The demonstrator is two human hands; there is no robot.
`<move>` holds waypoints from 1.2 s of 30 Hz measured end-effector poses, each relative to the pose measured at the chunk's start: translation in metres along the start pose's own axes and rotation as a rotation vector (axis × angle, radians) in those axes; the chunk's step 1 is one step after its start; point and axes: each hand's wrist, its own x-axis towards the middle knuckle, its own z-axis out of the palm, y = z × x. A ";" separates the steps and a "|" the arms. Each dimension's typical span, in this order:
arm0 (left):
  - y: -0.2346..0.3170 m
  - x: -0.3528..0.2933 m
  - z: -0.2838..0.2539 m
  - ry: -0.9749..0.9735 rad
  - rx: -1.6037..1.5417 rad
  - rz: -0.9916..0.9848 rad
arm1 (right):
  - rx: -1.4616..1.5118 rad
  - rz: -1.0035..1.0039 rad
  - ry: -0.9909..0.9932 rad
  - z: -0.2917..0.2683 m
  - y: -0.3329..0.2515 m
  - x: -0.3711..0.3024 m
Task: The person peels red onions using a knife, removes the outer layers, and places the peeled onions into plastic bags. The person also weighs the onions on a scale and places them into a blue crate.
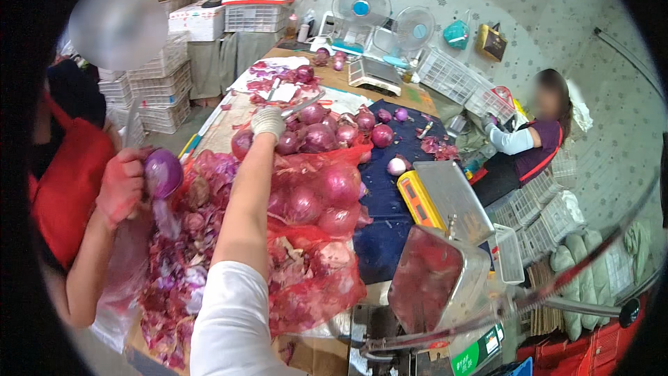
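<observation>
My left hand, gloved, closed round knife, blade pointing right; right hand outside my view. Red onions heaped just right on desk. Nearer, red mesh bags; left, onion skins. I see co-worker's hand gripping onion.

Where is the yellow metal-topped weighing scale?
Right of centre in the head view, the scale is right of the red mesh onion bag, near a loose purple-white round onion.
</observation>
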 end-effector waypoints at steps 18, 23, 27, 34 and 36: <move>-0.015 0.051 0.008 0.028 0.058 0.058 | -0.511 0.280 0.035 0.023 0.041 0.021; -0.008 0.037 -0.005 0.208 -0.276 -0.091 | -0.348 0.283 0.052 0.015 0.018 0.016; 0.010 0.025 -0.043 0.264 -0.369 -0.101 | -0.257 0.197 0.110 0.009 -0.018 0.010; 0.050 -0.108 -0.145 0.112 -1.300 -0.006 | 0.192 -0.160 0.176 0.009 -0.073 0.003; 0.041 -0.139 -0.160 0.018 -1.332 -0.046 | 0.295 -0.287 0.091 0.007 -0.082 -0.010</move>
